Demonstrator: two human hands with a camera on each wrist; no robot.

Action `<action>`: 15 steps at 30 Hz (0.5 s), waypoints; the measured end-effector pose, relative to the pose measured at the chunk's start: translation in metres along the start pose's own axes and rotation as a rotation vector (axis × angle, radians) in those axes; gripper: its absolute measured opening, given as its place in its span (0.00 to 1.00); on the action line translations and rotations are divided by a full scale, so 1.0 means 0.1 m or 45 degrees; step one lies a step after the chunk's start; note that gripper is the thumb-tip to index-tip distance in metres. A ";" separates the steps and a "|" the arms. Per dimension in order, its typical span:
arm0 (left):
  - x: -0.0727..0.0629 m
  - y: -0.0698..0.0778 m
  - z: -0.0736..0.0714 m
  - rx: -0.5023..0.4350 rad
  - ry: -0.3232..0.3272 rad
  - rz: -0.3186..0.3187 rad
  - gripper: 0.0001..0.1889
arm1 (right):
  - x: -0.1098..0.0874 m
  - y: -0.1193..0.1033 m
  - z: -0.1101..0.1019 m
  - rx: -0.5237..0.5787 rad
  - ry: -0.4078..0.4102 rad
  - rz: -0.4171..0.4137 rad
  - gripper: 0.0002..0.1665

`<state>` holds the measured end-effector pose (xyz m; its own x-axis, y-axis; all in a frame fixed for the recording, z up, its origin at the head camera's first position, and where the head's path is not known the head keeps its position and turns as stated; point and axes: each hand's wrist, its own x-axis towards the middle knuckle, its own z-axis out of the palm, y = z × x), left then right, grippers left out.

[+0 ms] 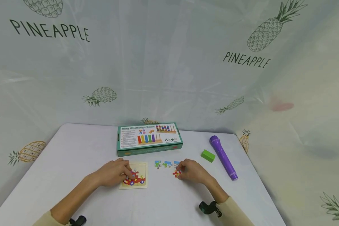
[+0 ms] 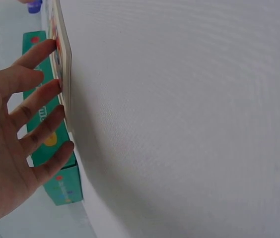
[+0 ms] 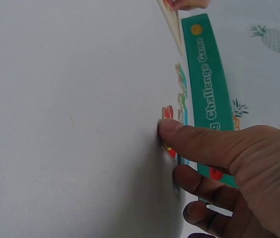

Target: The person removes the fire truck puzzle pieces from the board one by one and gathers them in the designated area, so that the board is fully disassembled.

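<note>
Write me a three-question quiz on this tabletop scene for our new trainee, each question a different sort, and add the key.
1. Short answer: Which hand touches the puzzle board?

2. Multiple choice: Which thing lies nearest the purple microphone?
A: the game box
B: the green block
C: the puzzle board

3. True or false: The right hand is holding the green block.

Key:
1. The left hand.
2. B.
3. False; it holds a red puzzle piece.
</note>
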<state>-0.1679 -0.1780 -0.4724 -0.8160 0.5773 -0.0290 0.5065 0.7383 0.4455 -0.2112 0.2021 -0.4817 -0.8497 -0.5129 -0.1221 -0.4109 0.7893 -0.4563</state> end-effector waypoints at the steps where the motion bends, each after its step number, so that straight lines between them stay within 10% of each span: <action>1: 0.00 0.00 0.00 0.003 0.001 0.000 0.16 | 0.00 0.00 0.00 -0.003 0.000 -0.006 0.14; 15: 0.00 -0.03 0.00 0.019 -0.004 0.014 0.16 | 0.09 -0.11 0.00 0.050 0.024 -0.076 0.13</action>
<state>-0.1694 -0.1803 -0.4742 -0.8097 0.5862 -0.0269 0.5193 0.7372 0.4323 -0.2138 0.1888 -0.4781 -0.8306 -0.5515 -0.0771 -0.4476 0.7436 -0.4968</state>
